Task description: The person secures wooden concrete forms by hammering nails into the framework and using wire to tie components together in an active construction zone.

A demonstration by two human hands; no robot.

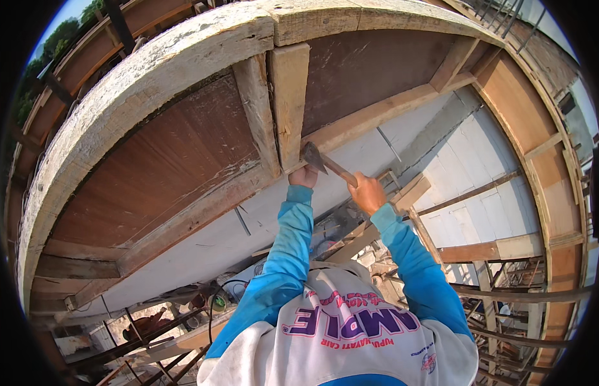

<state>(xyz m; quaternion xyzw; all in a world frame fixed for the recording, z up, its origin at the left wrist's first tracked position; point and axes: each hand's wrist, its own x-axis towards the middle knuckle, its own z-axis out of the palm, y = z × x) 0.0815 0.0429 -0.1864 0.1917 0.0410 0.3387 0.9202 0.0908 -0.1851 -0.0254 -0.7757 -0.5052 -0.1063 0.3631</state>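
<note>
My right hand (367,193) is closed around the wooden handle of a hammer (340,170). Its dark, wedge-like metal head is at the lower edge of a wooden frame, just below two upright battens (288,103) standing side by side. My left hand (303,176) is raised against the lower rail (206,202) of that frame, right beside the hammer head. Its fingers look closed, but the head and the wood partly cover them, so anything pinched there is hidden. Brown plywood panels (171,154) fill the frame on both sides of the battens.
A curved, pale-crusted timber rim (145,67) arches over the frame. White boards (483,180) and a curved wooden form (525,116) lie to the right. Thin metal rods (241,220) stick out below the rail. Poles (518,294) and scattered timber show lower down.
</note>
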